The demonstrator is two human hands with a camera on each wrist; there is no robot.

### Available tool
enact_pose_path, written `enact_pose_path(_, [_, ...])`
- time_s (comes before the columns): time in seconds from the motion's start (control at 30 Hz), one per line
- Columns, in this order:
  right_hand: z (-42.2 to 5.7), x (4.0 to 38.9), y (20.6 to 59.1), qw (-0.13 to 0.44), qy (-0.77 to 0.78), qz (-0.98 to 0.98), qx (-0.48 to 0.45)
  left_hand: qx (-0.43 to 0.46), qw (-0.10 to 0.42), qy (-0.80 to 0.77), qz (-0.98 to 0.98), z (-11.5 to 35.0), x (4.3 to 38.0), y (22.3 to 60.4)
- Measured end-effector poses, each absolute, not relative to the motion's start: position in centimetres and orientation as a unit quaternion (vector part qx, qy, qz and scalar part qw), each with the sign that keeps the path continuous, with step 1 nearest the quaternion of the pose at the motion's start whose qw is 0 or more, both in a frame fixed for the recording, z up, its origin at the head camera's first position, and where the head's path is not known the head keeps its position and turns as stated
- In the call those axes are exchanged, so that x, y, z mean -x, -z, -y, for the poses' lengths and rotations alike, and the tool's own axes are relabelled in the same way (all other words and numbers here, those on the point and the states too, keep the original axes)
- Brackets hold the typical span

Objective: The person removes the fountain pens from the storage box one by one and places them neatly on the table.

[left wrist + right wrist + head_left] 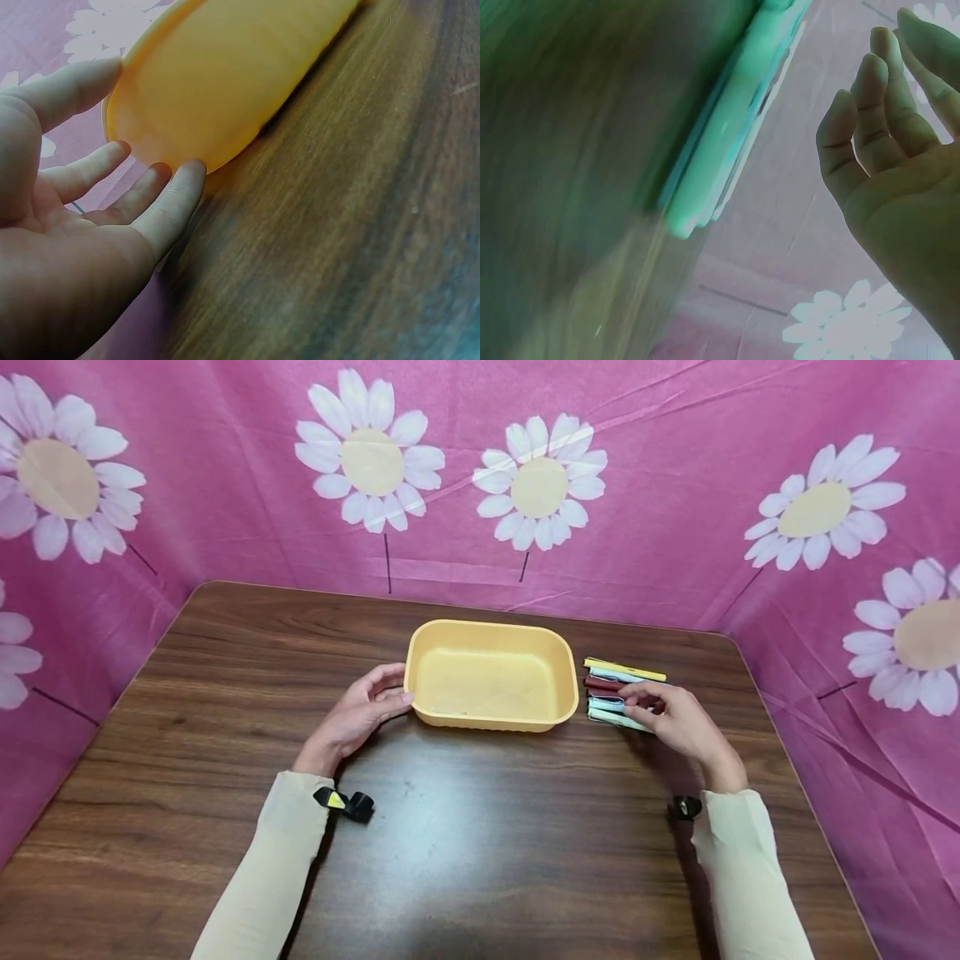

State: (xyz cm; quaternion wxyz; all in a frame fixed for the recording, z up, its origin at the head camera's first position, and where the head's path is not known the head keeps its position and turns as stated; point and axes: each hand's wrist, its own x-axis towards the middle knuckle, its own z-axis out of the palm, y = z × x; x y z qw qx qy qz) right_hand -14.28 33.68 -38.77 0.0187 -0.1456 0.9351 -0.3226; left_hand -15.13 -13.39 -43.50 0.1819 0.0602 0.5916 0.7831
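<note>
A yellow rectangular plastic basin [491, 675] with rounded corners stands on the table. My left hand [365, 708] is at its left end, with the thumb near the front corner. In the left wrist view, fairly straight fingertips [191, 174] touch the basin's outer wall [202, 82]. Right of the basin lies a row of several clipped pens, among them a yellow pen [626, 670], a dark red pen [602, 683] and a mint green pen [611, 718]. Over the row is my right hand [678, 720], its fingers loosely bent. The right wrist view shows this hand [900, 165] apart from the pens, holding nothing.
The brown wood-grain table [465, 860] extends in front of the basin and to both sides. A pink cloth [465, 510] with large white flowers hangs behind and at both sides of it. Black wrist straps [347, 803] sit by both sleeves.
</note>
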Motion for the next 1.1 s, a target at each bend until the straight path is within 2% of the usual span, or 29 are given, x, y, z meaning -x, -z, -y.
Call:
enact_pose_path(0.57, [-28.4, 15.3, 37.8, -0.034, 0.438, -0.887, 0.143, -0.060, 0.189, -0.788, -0.583, 13.1, 15.1, 43.4])
enact_pose_path(1.0, [-23.4, 16.0, 37.9, -0.027, 0.453, -0.870, 0.194, -0.060, 0.188, -0.784, -0.589, 13.3, 15.1, 43.3])
enact_pose_path(1.1, [-22.6, 16.3, 37.9, -0.009, 0.466, -0.863, 0.193, -0.060, 0.187, -0.782, -0.591, 13.4, 15.1, 43.2])
